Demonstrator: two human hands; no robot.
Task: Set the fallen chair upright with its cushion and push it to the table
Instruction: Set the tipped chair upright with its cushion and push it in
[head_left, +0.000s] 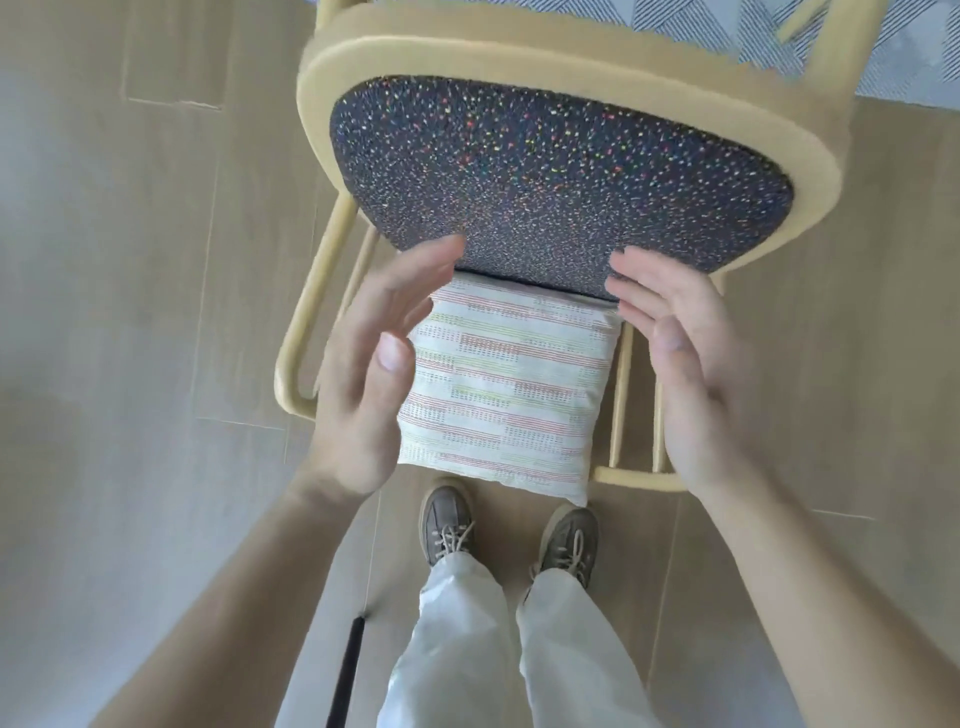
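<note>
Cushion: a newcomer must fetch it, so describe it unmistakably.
Find the yellow-framed chair with the dark speckled seat. At its near edge, between left hand and right hand, sits the cushion: square, white with red and green stripes against the dark seat.

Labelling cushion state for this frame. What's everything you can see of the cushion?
The cushion is a soft, roughly square pillow in white woven fabric with thin dashed stripes in red, yellow-green and grey. It looks plump and undamaged. Its far edge meets the rear edge of the dark speckled seat, and its near corner passes the yellow back rail. The left hand and right hand flank it with straight fingers. Whether they touch it cannot be told.
</note>
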